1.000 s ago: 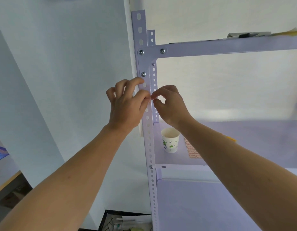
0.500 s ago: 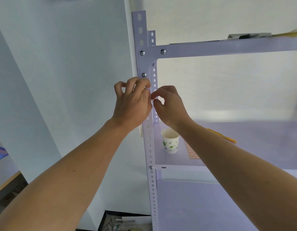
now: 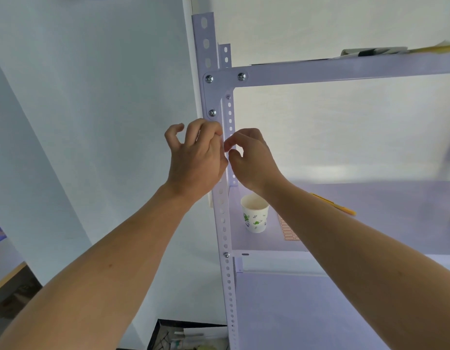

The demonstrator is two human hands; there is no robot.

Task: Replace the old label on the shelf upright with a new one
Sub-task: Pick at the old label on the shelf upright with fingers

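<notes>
The pale lilac perforated shelf upright [image 3: 225, 223] runs top to bottom through the middle of the view. Both hands meet on it just below its lower corner bolt. My left hand [image 3: 196, 157] lies over the upright's front face with its fingers curled and its fingertips against the metal. My right hand [image 3: 254, 162] comes in from the right, thumb and forefinger pinched together at the upright's inner edge. The label itself is hidden behind the fingers. An orange-printed label sheet [image 3: 288, 231] lies on the shelf board [image 3: 395, 198], partly under my right forearm.
A white paper cup [image 3: 255, 213] with green print stands on the shelf board close to the upright. A yellow pen-like tool [image 3: 345, 209] lies behind my right forearm. The top shelf beam [image 3: 345, 72] carries flat items. A black bin [image 3: 188, 337] sits on the floor below.
My left hand has shifted up and to the right over the upright's face, and its outer fingers have spread away. My right hand has stayed pinched at the same spot.
</notes>
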